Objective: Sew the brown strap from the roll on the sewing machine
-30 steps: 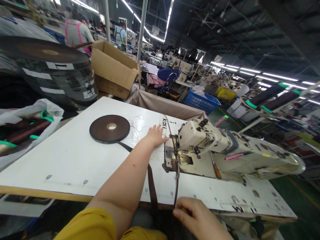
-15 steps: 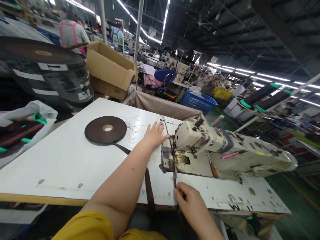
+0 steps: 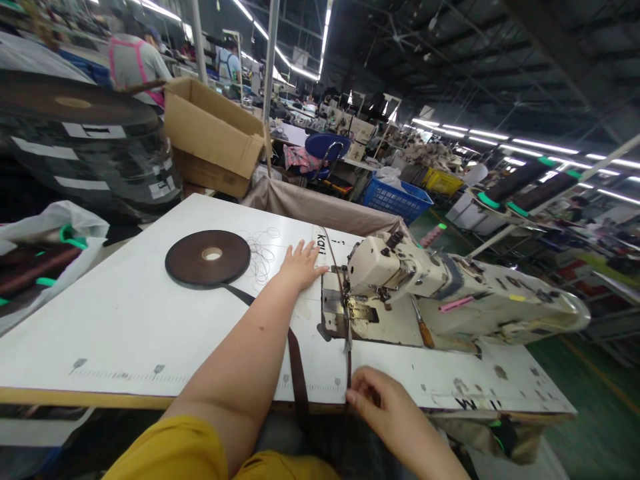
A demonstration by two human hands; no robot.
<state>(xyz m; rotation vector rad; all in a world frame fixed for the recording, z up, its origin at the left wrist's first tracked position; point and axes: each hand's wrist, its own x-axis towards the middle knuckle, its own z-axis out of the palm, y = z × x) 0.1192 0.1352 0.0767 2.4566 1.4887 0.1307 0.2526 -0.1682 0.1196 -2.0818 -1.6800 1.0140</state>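
Note:
My left hand (image 3: 301, 267) lies flat with fingers spread on the white sewing table (image 3: 125, 333), just left of the presser foot of a cream industrial sewing machine (image 3: 380, 263). A dark brown webbing strap (image 3: 346, 313) runs through the machine and down past the table's front edge. My right hand (image 3: 385, 407) pinches that strap near the edge. A second length (image 3: 295, 360) leads from a flat brown webbing roll (image 3: 207, 259) under my left forearm and over the edge. A loose tangle of thin thread (image 3: 260, 257) lies beside the roll.
A wooden-handled screwdriver (image 3: 424, 330) rests against the machine. Left of the table stand a large wrapped roll (image 3: 85, 147) and a white bag of spools (image 3: 45, 260). Behind it are an open cardboard box (image 3: 210, 133) and a blue crate (image 3: 395, 200). A co-worker (image 3: 135, 67) stands far back.
My right hand has risen from the table's front edge and now sits higher along the strap. My left hand stays on the table. The whole view has shifted slightly left.

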